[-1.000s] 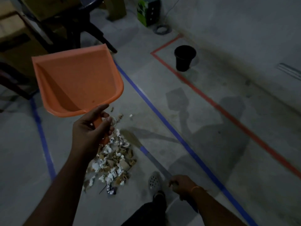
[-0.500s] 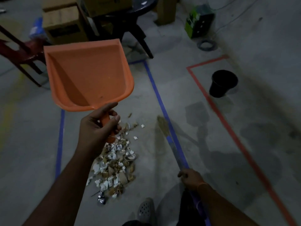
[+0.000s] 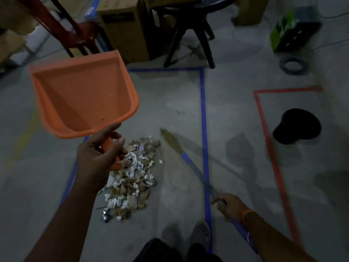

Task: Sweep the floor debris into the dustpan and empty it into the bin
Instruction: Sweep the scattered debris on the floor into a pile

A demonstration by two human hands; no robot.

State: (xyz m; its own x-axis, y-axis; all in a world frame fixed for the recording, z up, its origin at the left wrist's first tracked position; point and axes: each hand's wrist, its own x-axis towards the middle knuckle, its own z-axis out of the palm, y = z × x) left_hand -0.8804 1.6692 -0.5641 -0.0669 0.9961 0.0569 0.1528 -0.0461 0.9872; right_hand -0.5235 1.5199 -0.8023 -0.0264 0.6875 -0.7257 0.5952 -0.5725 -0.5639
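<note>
The floor [image 3: 170,103] is grey concrete, dim throughout, marked with a blue tape rectangle [image 3: 203,110] and a red tape outline [image 3: 272,148] to its right. At the top, cardboard boxes [image 3: 122,29], a dark stool [image 3: 188,25] and a red chair [image 3: 62,29] are all cut off by the frame edge, and a green box [image 3: 290,29] sits blurred in the far corner.

The dustpan [image 3: 85,95] is orange plastic, empty, held in the air above the floor with its open mouth pointing away. The left hand [image 3: 100,157] has its fingers curled round the dustpan's handle, which it mostly hides; only the orange end shows below the palm.

The debris [image 3: 132,178] lies in a heap on the floor inside the blue rectangle, just under that hand: white paper scraps mixed with brown bits and something shiny at the near end. Its left edge is covered by the hand and forearm.

The bin [image 3: 296,127] is a black bucket standing inside the red outline, well apart from the heap; its inside is too dark to read.

The broom [image 3: 181,150] slants from lower right to its bristle tip beside the heap, smeared by motion. The right hand [image 3: 228,205] grips its shaft, fingers wrapped round it.

Two shoes [image 3: 200,233] show at the bottom edge, partly cut off.
</note>
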